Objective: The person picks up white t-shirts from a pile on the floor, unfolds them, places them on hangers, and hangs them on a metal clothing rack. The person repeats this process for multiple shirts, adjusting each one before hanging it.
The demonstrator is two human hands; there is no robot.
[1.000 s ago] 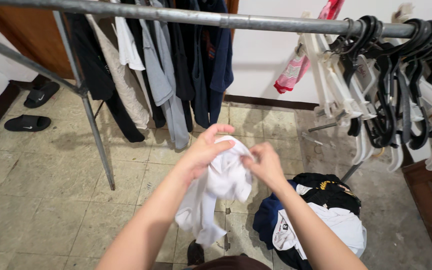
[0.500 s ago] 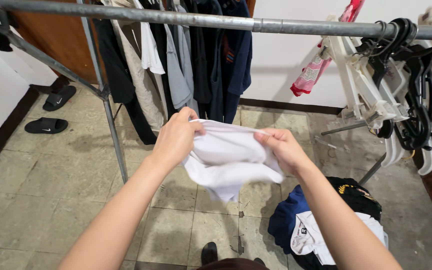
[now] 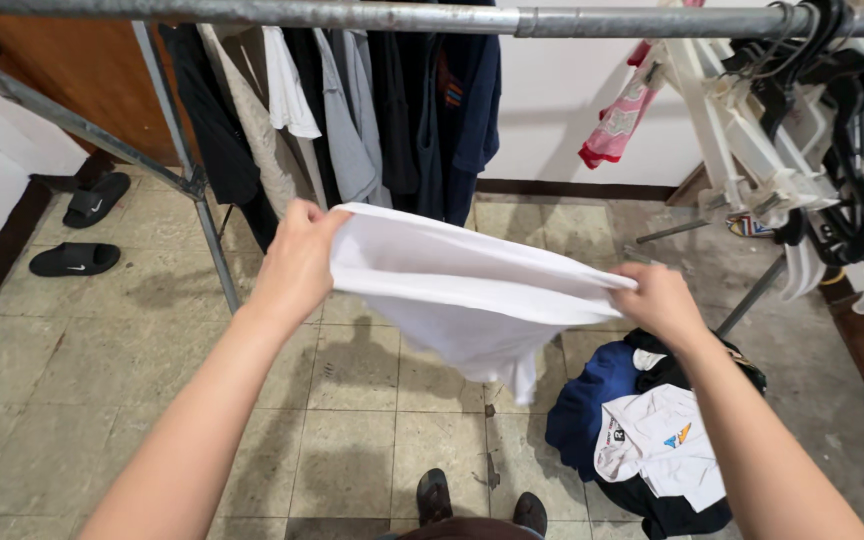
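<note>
Your left hand (image 3: 297,262) is closed on one end of a white garment (image 3: 462,295), fingers curled over its upper edge. Your right hand (image 3: 660,300) pinches the opposite end. Between the two hands the cloth is stretched out wide, its top edge running in a nearly straight line that slopes down toward your right hand. The rest of it sags below in a loose belly, with a small fold hanging at the lowest point. The garment is held in the air at about chest height, in front of you, well above the tiled floor (image 3: 102,350).

Below your right forearm, a pile of clothes (image 3: 642,440) lies on the floor: dark blue, black and white pieces heaped together. The toes of your shoes (image 3: 482,505) show at the bottom edge, just left of the pile.

Above and beyond the cloth, a metal rail (image 3: 352,15) runs across the top of the view. Shirts (image 3: 352,110) in black, grey, white and navy hang from it behind your left hand. To your right, a cluster of empty black and white hangers (image 3: 812,140) is bunched on the same rail, and a pink cloth (image 3: 617,125) dangles near them against the white wall. The rack's slanted leg (image 3: 207,230) comes down left of your left hand. Farther left, a pair of black sandals (image 3: 82,230) sits beside the wall.
</note>
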